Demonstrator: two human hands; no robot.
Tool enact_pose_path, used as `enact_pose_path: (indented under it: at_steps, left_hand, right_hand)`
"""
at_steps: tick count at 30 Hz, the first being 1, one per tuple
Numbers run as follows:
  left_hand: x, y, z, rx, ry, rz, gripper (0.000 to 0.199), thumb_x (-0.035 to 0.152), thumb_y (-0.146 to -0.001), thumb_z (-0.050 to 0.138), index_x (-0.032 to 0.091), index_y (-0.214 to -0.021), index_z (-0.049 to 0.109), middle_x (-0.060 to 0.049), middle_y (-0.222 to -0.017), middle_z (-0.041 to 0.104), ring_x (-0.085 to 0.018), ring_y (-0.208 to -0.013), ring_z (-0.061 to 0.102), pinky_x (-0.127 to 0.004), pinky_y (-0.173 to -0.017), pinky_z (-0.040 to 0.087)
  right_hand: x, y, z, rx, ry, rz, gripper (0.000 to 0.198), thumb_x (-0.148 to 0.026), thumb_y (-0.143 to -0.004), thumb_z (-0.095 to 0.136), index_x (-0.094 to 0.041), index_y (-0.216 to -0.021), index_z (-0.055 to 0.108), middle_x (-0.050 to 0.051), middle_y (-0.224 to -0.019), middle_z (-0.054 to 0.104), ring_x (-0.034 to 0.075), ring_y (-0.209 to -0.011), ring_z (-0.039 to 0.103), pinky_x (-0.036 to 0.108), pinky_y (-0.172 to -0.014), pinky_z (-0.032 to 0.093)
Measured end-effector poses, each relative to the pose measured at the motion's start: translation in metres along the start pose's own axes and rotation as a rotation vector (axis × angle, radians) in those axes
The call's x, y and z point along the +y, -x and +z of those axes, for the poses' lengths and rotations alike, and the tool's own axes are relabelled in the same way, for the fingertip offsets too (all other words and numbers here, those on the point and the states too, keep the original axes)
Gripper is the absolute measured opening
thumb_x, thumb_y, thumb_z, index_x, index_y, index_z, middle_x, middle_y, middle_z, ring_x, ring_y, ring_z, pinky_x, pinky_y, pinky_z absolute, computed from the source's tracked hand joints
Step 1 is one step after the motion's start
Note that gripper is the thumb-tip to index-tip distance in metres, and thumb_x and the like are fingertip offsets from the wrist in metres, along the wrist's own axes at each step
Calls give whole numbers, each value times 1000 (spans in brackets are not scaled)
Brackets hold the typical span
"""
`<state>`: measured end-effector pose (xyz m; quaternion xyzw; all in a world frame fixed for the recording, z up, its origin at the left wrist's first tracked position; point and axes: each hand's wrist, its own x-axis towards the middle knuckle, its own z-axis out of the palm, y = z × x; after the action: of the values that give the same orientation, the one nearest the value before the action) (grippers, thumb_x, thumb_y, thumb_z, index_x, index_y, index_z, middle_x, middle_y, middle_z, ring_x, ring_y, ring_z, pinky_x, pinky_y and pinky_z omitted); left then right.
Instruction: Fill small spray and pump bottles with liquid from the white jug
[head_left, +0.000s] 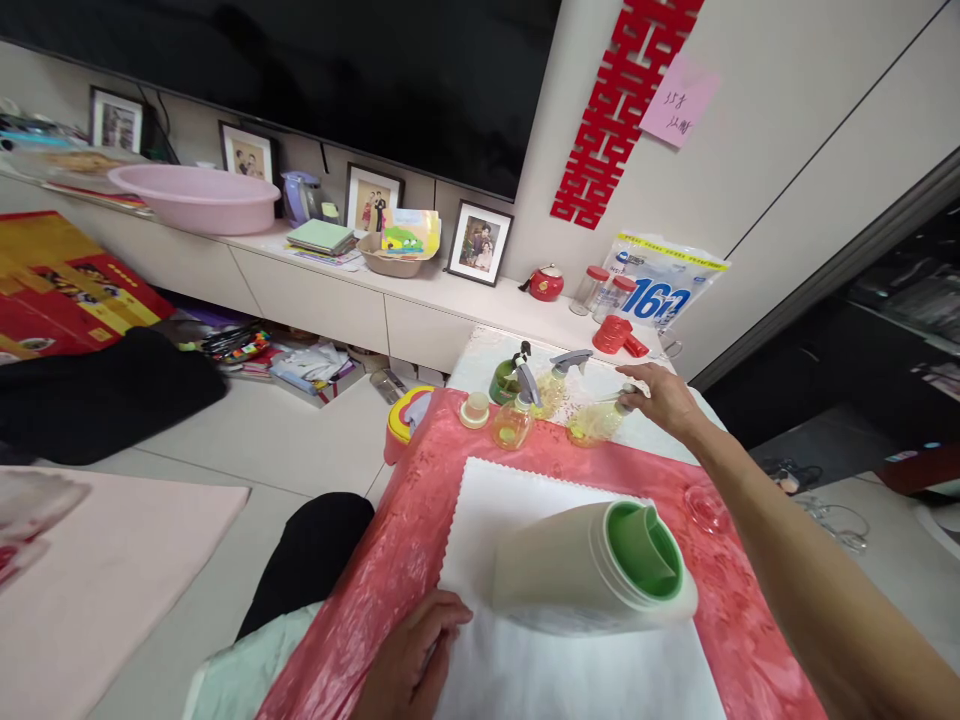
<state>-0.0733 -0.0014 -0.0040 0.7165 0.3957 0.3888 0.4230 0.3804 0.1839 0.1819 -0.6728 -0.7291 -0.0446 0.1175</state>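
In the head view, taking the jug (551,565) as the middle of the clock, the right hand (664,400) is at one o'clock, its fingers grasping the head of a yellow spray bottle (594,425). That bottle is tilted and a little blurred, at twelve o'clock on the far side of the table. The left hand (411,648) is at eight o'clock, released, its fingers loosely bent just beside the jug; I cannot tell whether they touch it. The jug is on a white cloth (474,510), its green spout (649,550) towards three o'clock. Near eleven o'clock are a second spray bottle (514,427), a third spray bottle (551,395) and a green bottle (502,384). A red roll (611,335) is past the yellow spray bottle.
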Motion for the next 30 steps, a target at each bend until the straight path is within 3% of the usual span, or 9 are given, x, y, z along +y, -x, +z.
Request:
enact_pose_path:
  at_steps: [6, 13, 17, 21, 25, 30]
  left_hand:
    - [1, -3, -2, -13, 1, 34, 25, 23, -97, 48, 26, -104, 71, -5, -100, 75, -17, -88, 73, -23, -79, 61]
    - [3, -4, -7, -53, -51, 28, 27, 17, -95, 49, 27, -106, 71, -5, -104, 75, -17, -92, 73, -24, -82, 61]
    - [1, -1, -5, -61, -43, 17, 26, 19, -96, 49, 27, -108, 71, -6, -105, 74, -17, -95, 73, -24, -85, 61]
    - [4, 0, -2, 3, 4, -20, 27, 21, -98, 46, 26, -104, 71, -6, -104, 74, -17, -92, 72, -25, -84, 61]
    - [4, -2, -4, -40, -18, -3, 26, 23, -97, 48, 26, -106, 72, -7, -104, 75, -18, -94, 72, -26, -85, 62]
    - [2, -4, -7, -46, -34, 34, 24, 22, -97, 49, 26, -106, 71, -6, -103, 75, -18, -92, 73, -24, -82, 62]
  right_hand:
    - [-2, 6, 5, -47, -57, -1, 31, -34, -100, 66, -10, -120, 68, 10, -113, 59, 16, -98, 57, 31, -96, 50]
    - [-8, 2, 6, -121, -56, 28, 40, -47, -108, 59, -8, -112, 64, 7, -99, 58, 13, -87, 56, 26, -87, 52]
    - [-14, 0, 6, -138, -40, 41, 37, -45, -108, 58, -8, -111, 63, 6, -99, 57, 13, -88, 56, 27, -88, 51]
    - [-20, 2, 9, -119, -16, 55, 34, -40, -107, 62, -10, -124, 62, 8, -109, 57, 15, -98, 56, 32, -97, 51]
    - [-19, 7, 13, -106, -16, 61, 39, -39, -107, 63, -11, -134, 59, 10, -116, 56, 18, -105, 56, 36, -101, 51]
    - [-21, 11, 20, -96, -36, 56, 38, -43, -109, 59, -10, -128, 60, 10, -113, 56, 17, -104, 57, 35, -100, 51]
